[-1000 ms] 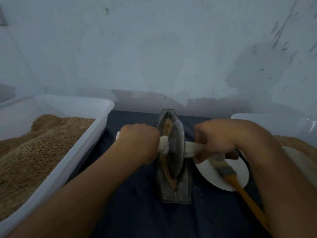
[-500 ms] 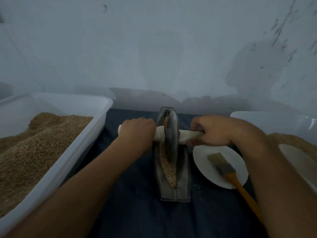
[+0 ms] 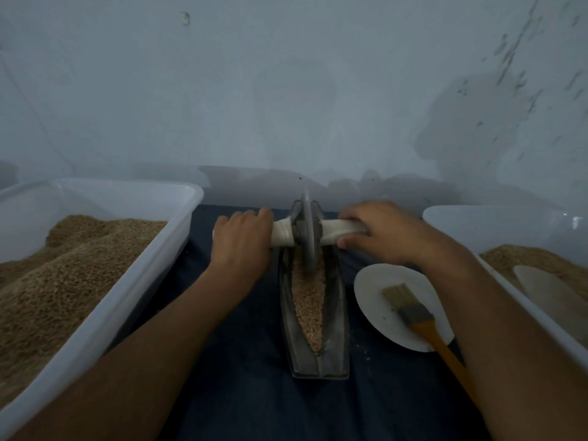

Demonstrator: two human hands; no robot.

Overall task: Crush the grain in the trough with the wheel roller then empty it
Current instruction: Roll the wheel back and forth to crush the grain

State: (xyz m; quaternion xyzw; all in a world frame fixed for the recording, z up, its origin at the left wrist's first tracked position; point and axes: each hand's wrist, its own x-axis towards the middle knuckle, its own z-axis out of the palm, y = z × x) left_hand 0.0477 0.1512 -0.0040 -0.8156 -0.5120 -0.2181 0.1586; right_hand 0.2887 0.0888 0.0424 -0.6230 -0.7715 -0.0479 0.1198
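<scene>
Crushing is under way: the left hand (image 3: pixel 241 238) and right hand (image 3: pixel 386 233) each curl tightly round 1 end of the white handle, with the wheel (image 3: pixel 308 232) standing at the far end of the trough (image 3: pixel 337 313), which lies between 2 tubs on a dark cloth (image 3: pixel 248 377). The next move probably calls for an even pull toward the near end, since much grain (image 3: pixel 308 300) there looks whole. A grey wall (image 3: pixel 286 90) backs the bench; the left tub (image 3: pixel 105 310) holds more grain, and a plate (image 3: pixel 375 300) carries a brush (image 3: pixel 413 313).

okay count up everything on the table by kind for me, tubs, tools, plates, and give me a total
Tubs: 2, the left tub and the right tub, both holding grain.
Trough: 1, the trough.
Wheel roller: 1, the wheel roller, gripped by the left hand and the right hand.
Plates: 1, the white plate.
Brushes: 1, the brush.
Total: 6.
</scene>
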